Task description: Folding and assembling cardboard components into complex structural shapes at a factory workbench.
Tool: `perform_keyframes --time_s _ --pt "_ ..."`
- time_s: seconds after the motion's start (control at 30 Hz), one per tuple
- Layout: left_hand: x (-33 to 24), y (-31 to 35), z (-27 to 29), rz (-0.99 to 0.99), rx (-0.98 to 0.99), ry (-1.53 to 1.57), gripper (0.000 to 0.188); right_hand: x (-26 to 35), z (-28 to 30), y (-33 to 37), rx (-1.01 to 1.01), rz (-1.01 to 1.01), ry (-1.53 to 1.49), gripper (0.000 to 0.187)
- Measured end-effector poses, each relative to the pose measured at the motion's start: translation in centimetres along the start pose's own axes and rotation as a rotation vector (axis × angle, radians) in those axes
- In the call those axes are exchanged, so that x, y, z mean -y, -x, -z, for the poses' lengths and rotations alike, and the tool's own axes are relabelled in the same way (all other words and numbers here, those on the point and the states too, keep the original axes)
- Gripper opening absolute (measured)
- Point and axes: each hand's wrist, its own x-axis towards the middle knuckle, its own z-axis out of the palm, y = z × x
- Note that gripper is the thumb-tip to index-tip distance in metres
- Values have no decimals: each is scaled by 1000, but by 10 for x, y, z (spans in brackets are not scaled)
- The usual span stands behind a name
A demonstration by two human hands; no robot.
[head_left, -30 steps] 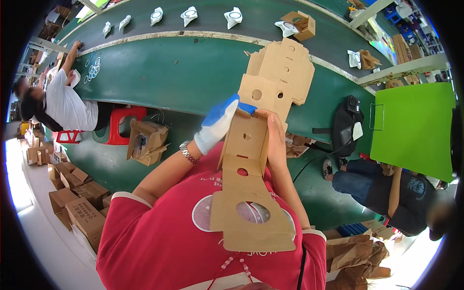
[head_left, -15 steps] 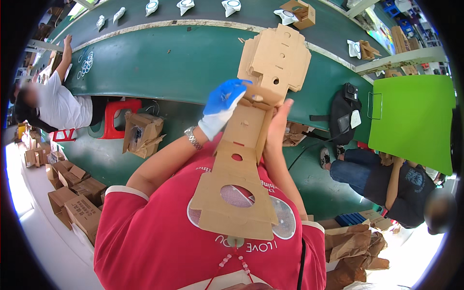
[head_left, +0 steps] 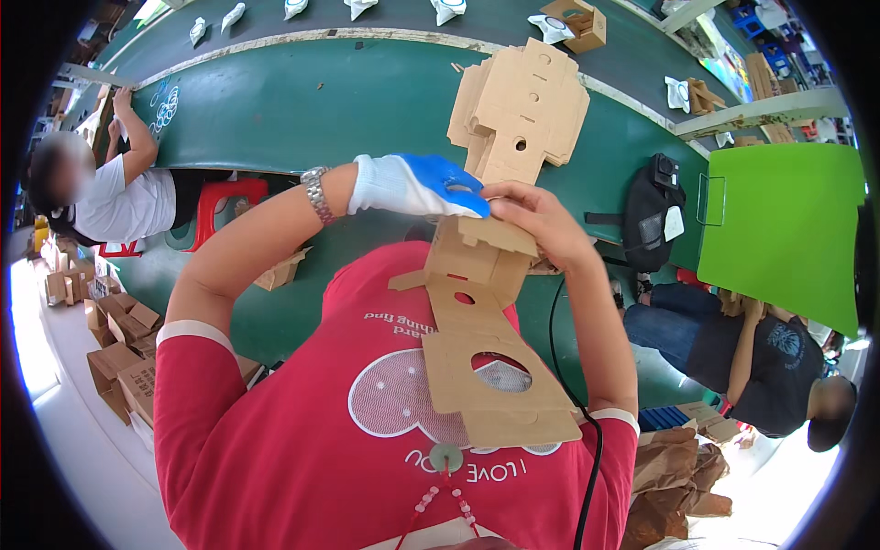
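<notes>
A brown cardboard box (head_left: pixel 490 323), partly folded, lies between my body and the green table. Its long flap with a big round cutout reaches down over my red shirt. My left hand (head_left: pixel 426 188), in a white glove with blue coating, grips the far end of the box from above. My right hand (head_left: pixel 547 225) is bare and grips the same far end at its right corner, fingers bent over the edge. The fingertips of both hands nearly meet there. Just beyond them, a stack of flat cardboard blanks (head_left: pixel 536 101) lies on the table.
Behind the green table (head_left: pixel 312 110), a conveyor (head_left: pixel 403 26) carries white wrapped pieces and an open carton (head_left: pixel 576 25). A black bag (head_left: pixel 652 215) and a green board (head_left: pixel 779 229) are at right. A co-worker sits left near a red stool (head_left: pixel 215 206); another person is at right.
My left hand has swung up and right across the far end of the box. My right hand has come over its top edge. The box has tilted, its long flap shifting right.
</notes>
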Motion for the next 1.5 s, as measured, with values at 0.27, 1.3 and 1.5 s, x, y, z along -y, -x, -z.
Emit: perform_keyframes --time_s 0.27,1.3,1.5 --pt "15 -14 -43 -57 -306 715 44 -24 -16 -14 -401 415 -949 44" --pt "42 -38 -34 -92 -479 481 89 -20 -13 -61 -592 60 14 29" --pt "22 -46 -41 -626 -598 1030 75 -8 -16 -33 -575 345 -222 56"
